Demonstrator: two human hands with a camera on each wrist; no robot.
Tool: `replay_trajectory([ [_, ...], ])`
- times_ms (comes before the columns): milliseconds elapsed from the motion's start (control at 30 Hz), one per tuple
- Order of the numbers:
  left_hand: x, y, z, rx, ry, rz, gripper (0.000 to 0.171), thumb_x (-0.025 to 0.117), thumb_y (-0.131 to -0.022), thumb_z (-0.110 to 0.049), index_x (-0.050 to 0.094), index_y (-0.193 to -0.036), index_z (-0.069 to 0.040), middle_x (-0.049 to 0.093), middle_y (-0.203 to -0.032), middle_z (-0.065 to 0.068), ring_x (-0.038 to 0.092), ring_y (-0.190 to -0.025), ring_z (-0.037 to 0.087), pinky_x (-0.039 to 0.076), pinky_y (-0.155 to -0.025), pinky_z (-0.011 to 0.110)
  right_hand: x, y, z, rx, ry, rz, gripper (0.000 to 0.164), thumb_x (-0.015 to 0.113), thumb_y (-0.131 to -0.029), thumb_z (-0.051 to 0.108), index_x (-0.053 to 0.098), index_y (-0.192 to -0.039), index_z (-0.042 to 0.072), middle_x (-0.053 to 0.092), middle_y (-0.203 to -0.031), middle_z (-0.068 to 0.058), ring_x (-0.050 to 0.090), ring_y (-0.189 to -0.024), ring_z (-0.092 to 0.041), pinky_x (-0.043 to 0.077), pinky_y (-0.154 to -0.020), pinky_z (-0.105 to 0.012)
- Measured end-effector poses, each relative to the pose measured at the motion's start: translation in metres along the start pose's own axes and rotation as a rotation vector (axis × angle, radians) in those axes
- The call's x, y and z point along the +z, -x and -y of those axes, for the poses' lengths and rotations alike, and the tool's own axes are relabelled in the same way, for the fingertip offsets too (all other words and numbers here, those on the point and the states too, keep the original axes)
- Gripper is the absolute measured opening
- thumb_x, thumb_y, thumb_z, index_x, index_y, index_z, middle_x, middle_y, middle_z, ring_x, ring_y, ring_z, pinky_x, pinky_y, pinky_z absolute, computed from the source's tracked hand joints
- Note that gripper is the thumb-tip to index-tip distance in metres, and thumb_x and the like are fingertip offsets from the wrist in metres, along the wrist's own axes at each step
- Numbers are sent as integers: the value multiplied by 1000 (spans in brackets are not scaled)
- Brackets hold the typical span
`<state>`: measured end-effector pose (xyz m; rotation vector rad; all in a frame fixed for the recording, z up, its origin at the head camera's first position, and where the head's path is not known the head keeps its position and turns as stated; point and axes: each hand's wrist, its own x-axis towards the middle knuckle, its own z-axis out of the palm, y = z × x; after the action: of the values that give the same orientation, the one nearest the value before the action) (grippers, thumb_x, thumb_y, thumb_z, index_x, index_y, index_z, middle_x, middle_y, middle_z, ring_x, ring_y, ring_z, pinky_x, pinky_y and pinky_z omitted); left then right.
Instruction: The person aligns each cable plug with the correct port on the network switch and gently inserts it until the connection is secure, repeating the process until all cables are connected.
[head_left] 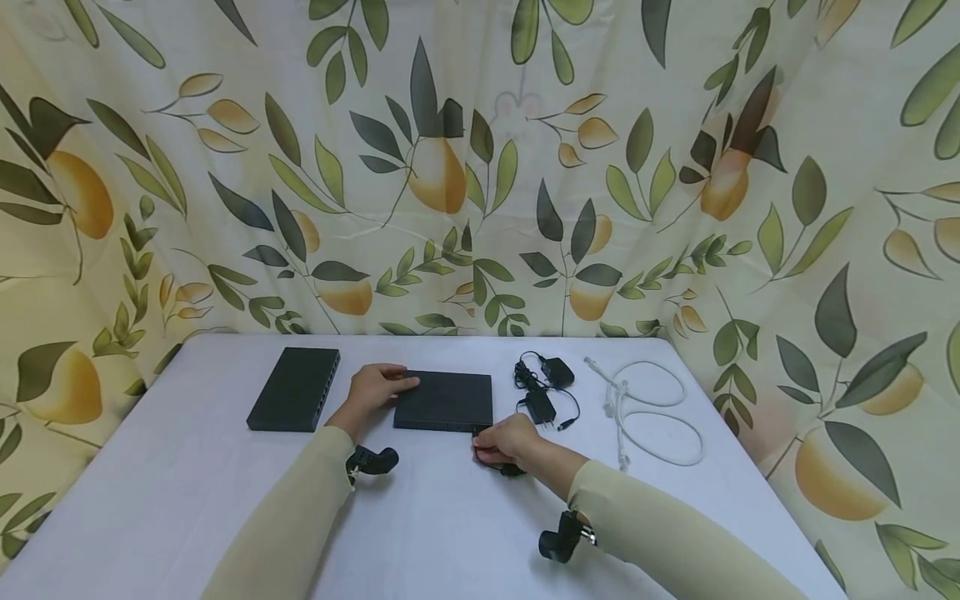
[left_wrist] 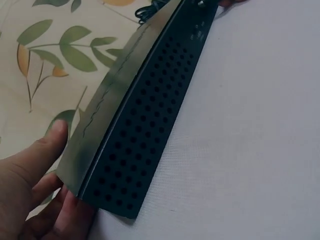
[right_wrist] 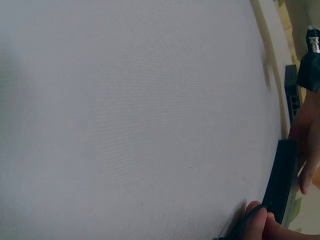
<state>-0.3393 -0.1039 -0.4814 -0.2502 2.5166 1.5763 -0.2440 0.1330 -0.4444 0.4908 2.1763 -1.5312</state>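
Observation:
A flat black network switch (head_left: 444, 402) lies mid-table. My left hand (head_left: 372, 392) grips its left end, the thumb over the top and the other fingers at the end and underside, as the left wrist view shows. That view also shows rows of round vent holes along the switch's near side (left_wrist: 145, 120), with small markings at the far end. At the switch's right front corner, my right hand (head_left: 510, 440) pinches a thin black power cable (right_wrist: 246, 222) close to the casing. The plug's tip is hidden by the fingers, so I cannot tell whether it sits in the socket.
A second black switch (head_left: 294, 389) with ports along its right side lies to the left. Right of the held switch are black power adapters with cords (head_left: 540, 406). Farther right, a white network cable (head_left: 660, 414) lies in loops. A patterned curtain (head_left: 480, 167) hangs behind the table.

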Motion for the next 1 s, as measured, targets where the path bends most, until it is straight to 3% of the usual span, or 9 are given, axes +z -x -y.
replay_trajectory([
  [233, 3, 8, 1, 90, -112, -33, 57, 82, -81, -28, 62, -132, -8, 61, -134, 14, 55, -126, 32, 43, -107, 45, 1, 2, -1, -27, 3, -16, 8, 70, -88, 3, 71, -94, -3, 74, -80, -9, 67, -59, -8, 55, -59, -16],
  [567, 7, 7, 4, 137, -96, -58, 53, 80, -83, -24, 63, -131, -8, 63, -133, 13, 61, -120, 30, 49, -102, 42, 7, -5, -2, -57, -19, -106, 7, 72, -86, 0, 70, -92, -4, 72, -77, -9, 64, -55, -6, 55, -57, -16],
  [767, 5, 9, 5, 144, -105, -73, 53, 80, -83, -26, 64, -130, -9, 65, -129, 13, 63, -114, 28, 49, -99, 43, 8, -5, -2, -73, -12, -97, 10, 72, -86, 1, 70, -94, -5, 72, -79, -9, 65, -56, -6, 55, -58, -16],
  [1000, 6, 12, 12, 140, -104, -88, 56, 79, -84, -30, 62, -133, -9, 68, -123, 14, 62, -111, 28, 49, -98, 43, 6, -6, -2, -18, -50, -58, 12, 73, -85, 0, 70, -96, -5, 71, -82, -9, 65, -58, -7, 56, -60, -17],
])
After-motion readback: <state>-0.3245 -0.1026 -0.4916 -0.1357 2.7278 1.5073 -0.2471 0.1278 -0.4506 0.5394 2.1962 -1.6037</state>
